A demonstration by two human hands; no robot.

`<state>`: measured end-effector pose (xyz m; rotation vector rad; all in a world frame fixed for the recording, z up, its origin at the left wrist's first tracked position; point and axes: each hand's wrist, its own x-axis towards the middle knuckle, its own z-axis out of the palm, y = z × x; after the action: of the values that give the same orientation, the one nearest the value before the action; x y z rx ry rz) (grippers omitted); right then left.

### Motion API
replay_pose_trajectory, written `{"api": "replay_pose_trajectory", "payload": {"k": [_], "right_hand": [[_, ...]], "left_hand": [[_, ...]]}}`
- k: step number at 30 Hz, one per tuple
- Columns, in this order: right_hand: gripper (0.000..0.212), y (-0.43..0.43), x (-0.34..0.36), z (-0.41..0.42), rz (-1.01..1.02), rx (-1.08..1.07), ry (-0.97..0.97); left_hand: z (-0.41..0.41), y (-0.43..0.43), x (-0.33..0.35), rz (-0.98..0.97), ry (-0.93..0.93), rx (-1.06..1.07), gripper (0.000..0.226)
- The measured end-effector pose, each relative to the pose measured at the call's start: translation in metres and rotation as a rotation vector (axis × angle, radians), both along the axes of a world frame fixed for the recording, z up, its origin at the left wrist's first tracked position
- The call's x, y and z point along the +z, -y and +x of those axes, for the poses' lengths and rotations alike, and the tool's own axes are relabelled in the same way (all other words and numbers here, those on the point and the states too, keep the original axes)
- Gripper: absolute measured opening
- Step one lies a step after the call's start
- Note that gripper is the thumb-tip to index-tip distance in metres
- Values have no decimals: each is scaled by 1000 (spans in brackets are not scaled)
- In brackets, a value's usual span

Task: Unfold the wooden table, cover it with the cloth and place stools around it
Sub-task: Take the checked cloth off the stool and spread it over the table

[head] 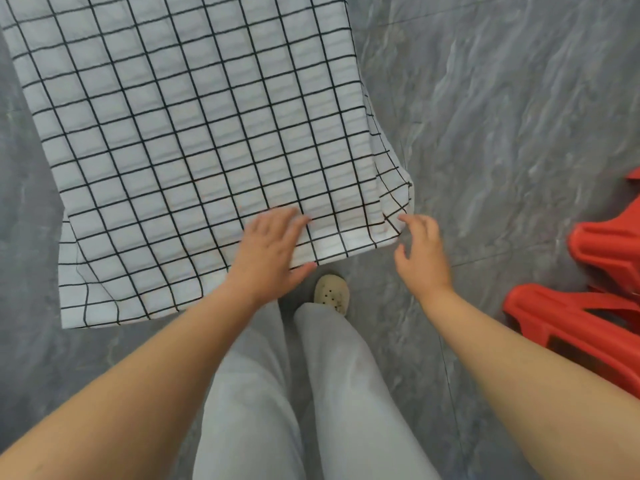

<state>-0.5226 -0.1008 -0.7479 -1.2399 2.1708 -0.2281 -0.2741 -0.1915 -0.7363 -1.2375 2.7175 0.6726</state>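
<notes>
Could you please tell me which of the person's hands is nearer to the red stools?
The right hand: it is at the near corner of the cloth, with the red stools off to its right. The left hand lies flat on the cloth, farther away.

light: soft, even | shadows: faint | blur: slight | edges: wide-angle bending
</notes>
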Motion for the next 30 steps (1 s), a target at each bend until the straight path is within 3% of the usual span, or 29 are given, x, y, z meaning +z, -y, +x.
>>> {"api": "replay_pose_trajectory", "payload": {"k": [4, 8, 15, 22, 30], "right_hand": [[46, -5, -3, 1, -19, 117, -116], [31, -1, -6, 2, -105, 151, -155], [11, -4, -3, -2, -158, 208, -137], [12, -10, 6, -8, -228, 308, -155], [11, -16, -1, -11, -121, 405, -144]], "left_hand": [[-43, -38, -2, 100, -22, -78, 52], [-62, -48, -14, 88, -60, 71, 35], [-60, -44, -16, 106, -63, 185, 28], [-62, -43, -11, 62, -80, 140, 30], [-62, -56, -18, 112, -16, 87, 29]]}}
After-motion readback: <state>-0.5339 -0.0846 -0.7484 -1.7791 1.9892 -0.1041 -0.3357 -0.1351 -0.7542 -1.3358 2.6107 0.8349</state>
